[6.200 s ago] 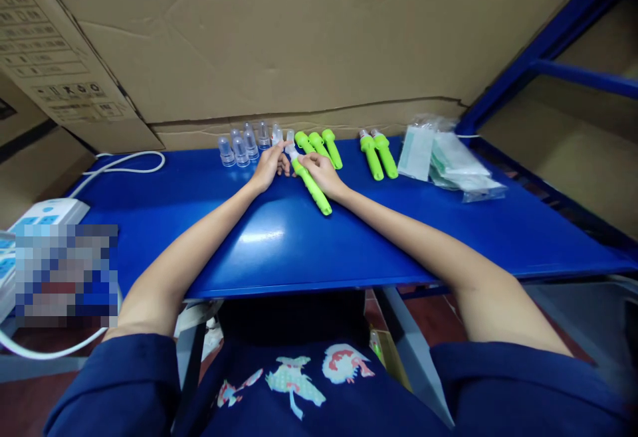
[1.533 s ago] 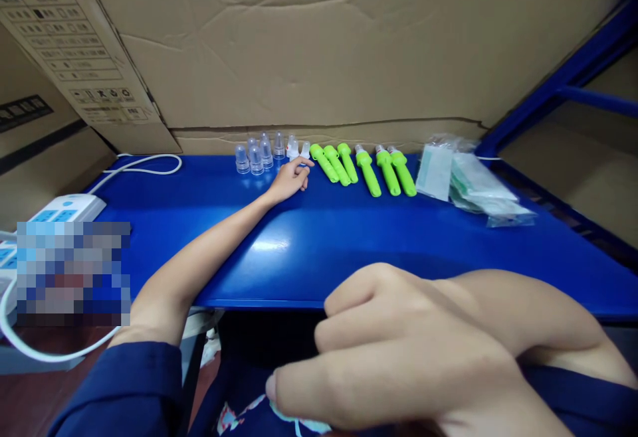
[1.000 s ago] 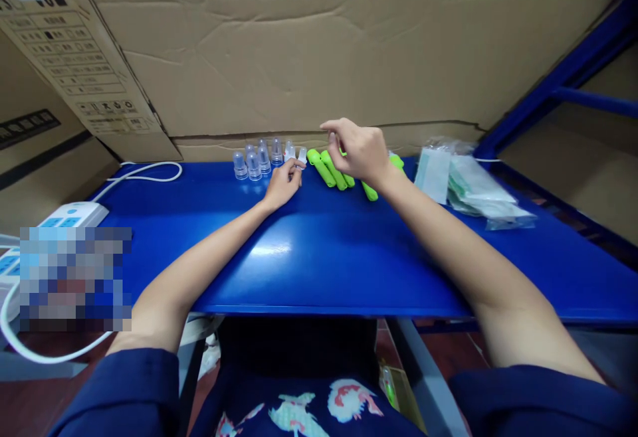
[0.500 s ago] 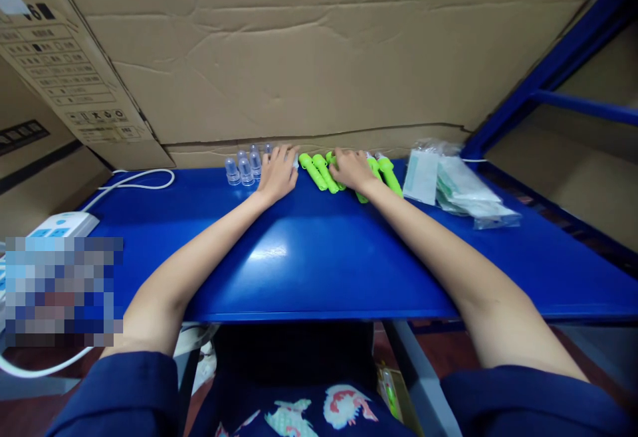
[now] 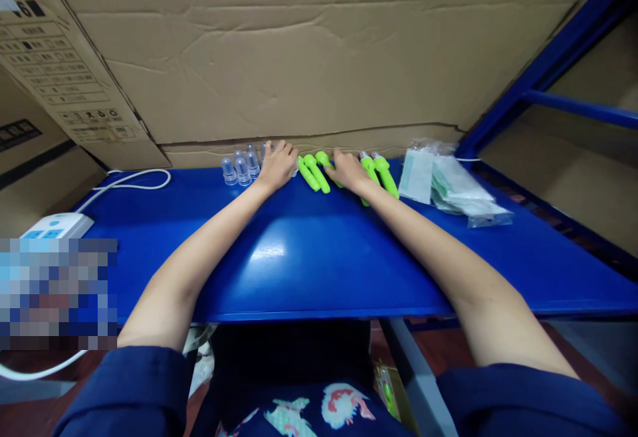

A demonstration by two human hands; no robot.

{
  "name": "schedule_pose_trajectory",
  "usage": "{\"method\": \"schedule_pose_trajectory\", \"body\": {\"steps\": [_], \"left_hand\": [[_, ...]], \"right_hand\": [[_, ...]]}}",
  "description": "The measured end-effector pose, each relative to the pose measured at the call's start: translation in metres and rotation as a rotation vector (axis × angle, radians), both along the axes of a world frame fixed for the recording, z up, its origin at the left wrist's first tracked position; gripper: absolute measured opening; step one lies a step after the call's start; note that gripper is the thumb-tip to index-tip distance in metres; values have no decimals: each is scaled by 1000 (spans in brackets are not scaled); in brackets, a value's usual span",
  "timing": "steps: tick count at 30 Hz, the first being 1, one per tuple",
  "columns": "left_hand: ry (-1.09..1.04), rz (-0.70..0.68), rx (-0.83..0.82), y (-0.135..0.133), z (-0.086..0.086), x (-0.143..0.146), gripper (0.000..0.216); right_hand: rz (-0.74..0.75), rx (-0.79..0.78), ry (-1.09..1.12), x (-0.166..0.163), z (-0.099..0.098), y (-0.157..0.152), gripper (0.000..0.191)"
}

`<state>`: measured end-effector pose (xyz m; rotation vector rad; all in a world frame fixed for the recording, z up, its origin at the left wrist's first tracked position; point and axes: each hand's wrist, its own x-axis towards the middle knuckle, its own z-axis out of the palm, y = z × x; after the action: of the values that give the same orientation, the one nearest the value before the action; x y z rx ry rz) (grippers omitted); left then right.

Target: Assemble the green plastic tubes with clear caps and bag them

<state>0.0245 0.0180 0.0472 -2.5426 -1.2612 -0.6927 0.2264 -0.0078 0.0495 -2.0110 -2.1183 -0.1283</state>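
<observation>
Our right hand (image 5: 350,173), raised above the table a second ago, is now down at the back row, which we judge puts the work at the loose pieces, with nothing visibly lifted. Its fingers stretch forward with the thumb apart, at the rightmost of three plain lime-green plastic handles (image 5: 313,174); we cannot tell whether it grips anything. Our left hand (image 5: 276,168) is palm down with fingers spread, a small pale piece (image 5: 295,170) by its fingertips, its grip hidden from us. Left of it stand upright, bullet-shaped clear plastic caps (image 5: 242,172), the farther ones partly covered by that hand. To the right, our right hand hides most of one of the pale-tipped lime-green handles (image 5: 386,178), so reaching that one looks awkward, and the brown cardboard wall (image 5: 299,78) close behind the row leaves little room at the back. Farther right lie flat white-and-green packets in clear film (image 5: 463,184); the white power strip (image 5: 62,226) and its cable (image 5: 147,186) keep to the left end of the glossy blue table (image 5: 309,258).
</observation>
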Motion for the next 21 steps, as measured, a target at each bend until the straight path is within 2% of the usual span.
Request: {"method": "schedule_pose_trajectory", "body": {"steps": [5,10,13,17,21], "left_hand": [[-191,-47,-13,-9,4,-15,25],[-753,-183,-80,-9,-12,-28,34],[-1005,-160,-179,-8,-23,-28,41],[-1133,-128,-217,-6,-30,-27,46],[-1212,-230,-233,-7,-38,-24,49]], "right_hand": [[-41,93,63,-4,6,-2,48],[98,251,62,-14,4,-8,52],[205,283,3,-24,-4,-18,52],[281,322,-80,-32,-15,-32,50],[313,365,-102,-32,-23,-33,49]]}}
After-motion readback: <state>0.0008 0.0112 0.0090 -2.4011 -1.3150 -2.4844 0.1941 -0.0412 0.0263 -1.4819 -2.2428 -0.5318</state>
